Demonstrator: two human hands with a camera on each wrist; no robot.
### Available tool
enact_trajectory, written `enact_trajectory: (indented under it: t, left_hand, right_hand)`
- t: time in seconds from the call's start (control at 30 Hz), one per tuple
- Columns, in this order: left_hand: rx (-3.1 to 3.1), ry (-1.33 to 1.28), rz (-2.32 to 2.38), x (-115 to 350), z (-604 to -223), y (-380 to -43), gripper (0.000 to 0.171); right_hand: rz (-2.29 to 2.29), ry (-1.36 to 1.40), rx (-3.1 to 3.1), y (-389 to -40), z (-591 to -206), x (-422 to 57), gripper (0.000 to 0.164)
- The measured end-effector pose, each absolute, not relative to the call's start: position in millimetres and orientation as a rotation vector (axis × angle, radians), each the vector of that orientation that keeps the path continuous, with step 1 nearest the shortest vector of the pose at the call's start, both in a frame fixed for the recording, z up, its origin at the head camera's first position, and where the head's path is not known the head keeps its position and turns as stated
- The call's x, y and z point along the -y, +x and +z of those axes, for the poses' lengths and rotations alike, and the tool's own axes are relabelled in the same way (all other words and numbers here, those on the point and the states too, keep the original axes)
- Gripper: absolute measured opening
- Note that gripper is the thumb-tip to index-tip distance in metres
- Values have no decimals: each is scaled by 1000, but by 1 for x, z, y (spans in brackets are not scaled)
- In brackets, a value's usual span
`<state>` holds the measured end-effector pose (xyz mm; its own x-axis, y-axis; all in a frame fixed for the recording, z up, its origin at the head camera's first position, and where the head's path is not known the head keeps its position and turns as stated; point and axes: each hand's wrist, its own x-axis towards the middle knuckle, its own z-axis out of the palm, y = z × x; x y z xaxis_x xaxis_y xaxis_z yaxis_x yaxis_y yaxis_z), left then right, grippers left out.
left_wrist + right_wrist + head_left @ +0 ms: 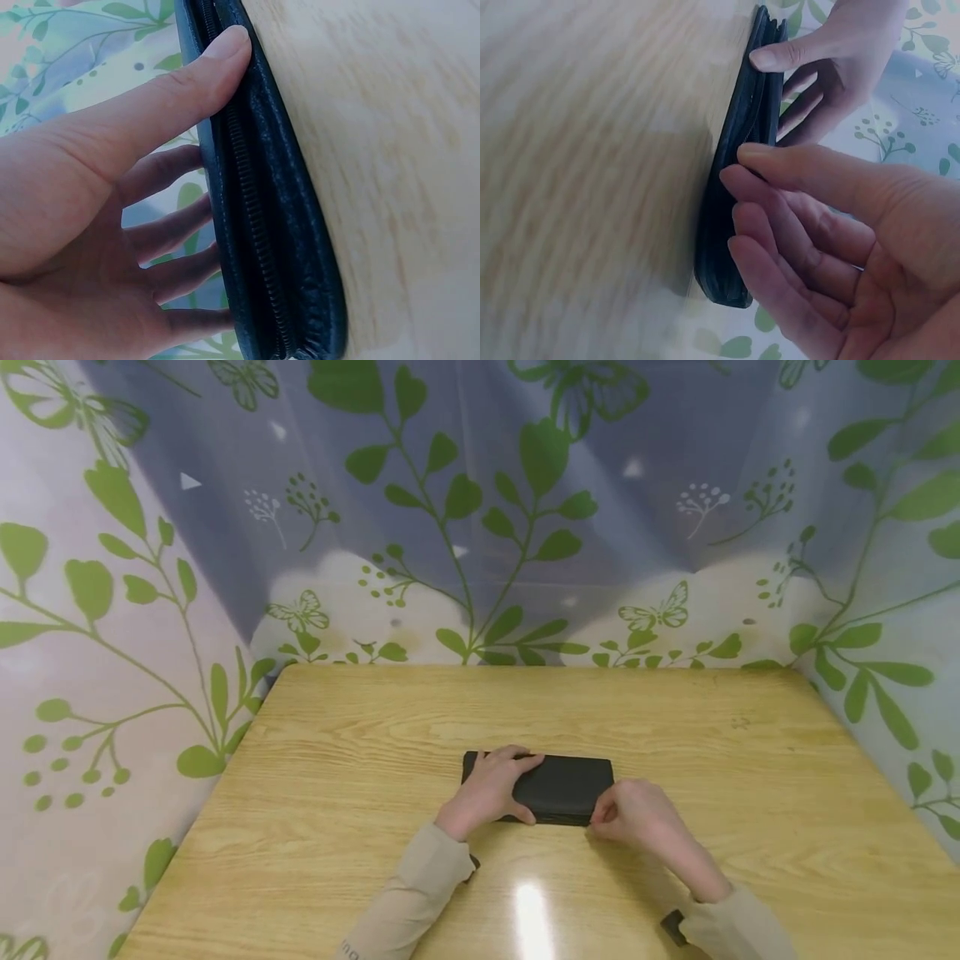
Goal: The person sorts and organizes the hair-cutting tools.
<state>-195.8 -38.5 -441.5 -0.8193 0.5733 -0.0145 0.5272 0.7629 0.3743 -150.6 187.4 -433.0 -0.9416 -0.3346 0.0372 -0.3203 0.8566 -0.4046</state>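
Observation:
A black zip-around wallet (pixel 564 783) lies flat on the wooden table, its long zipped side towards me. Over its left part my left hand (pixel 492 783) holds it, fingers spread across the top and the thumb on the near edge. The left wrist view shows that thumb against the side by the dark zipper (pixel 253 202). At the near right corner, my right hand (pixel 641 814) pinches the zipper pull (pixel 757 174) between thumb and forefinger. Fingertips hide most of the pull. The right hand's other fingers are curled beside the wallet's edge.
The wooden table (pixel 360 718) stretches around the wallet, with a bright light reflection near its front. A curtain (pixel 480 527) printed with green leaves and butterflies hangs behind and at both sides. Dark straps (pixel 673 928) show at the sleeve cuffs.

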Motion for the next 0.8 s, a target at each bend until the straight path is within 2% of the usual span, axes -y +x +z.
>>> enact_trajectory:
  t: [0.8]
  left_hand:
    - [-2831, 876, 532, 38, -442, -195, 88]
  right_hand:
    - [-747, -576, -2948, -154, -435, -160, 11]
